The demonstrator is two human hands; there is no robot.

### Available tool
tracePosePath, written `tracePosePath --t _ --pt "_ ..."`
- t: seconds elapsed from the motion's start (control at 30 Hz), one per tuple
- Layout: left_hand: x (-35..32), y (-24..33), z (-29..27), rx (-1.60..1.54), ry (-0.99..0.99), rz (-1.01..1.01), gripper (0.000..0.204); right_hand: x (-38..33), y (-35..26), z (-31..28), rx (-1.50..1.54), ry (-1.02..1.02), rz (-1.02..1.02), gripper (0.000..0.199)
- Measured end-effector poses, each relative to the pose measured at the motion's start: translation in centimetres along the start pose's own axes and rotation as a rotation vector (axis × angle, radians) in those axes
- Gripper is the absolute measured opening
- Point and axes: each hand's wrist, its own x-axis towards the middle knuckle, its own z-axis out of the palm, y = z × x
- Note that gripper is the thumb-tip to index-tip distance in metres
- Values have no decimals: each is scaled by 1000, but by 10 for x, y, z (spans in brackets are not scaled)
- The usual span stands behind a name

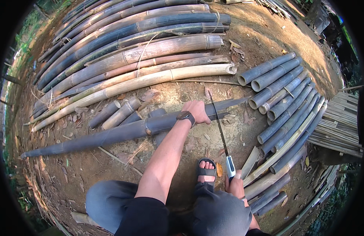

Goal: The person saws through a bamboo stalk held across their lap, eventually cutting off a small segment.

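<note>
A long dark bamboo pole [95,138] lies slantwise before me, over a short bamboo piece [157,113] set crosswise beneath it. My left hand [195,111], with a watch [186,116] on its wrist, is closed over the pole near its right end; part of the fingers is hidden. In my right hand [235,184] is the white and blue handle of a handsaw [230,166]. Its thin dark blade points away from me and crosses the pole just right of my left hand. Whether the teeth touch the bamboo, I cannot tell.
Long bamboo poles [150,51] lie side by side at the far left. Cut bamboo lengths [276,88] are piled at the right, beside a slatted bamboo stack [337,122]. Several short pieces [121,112] sit behind the pole. My sandalled foot [206,171] stands near the saw.
</note>
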Motion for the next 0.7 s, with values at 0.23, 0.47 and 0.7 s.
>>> tracePosePath --t 0.23,0.47,0.7 --pt "-3 1 1 34 90 4 75 -4 16 22 150 -39 -5 51" --pt "-19 8 20 68 247 41 103 -3 37 27 373 -82 -22 47" --pt "-33 8 45 253 511 72 99 -1 44 32 403 -119 -31 46"
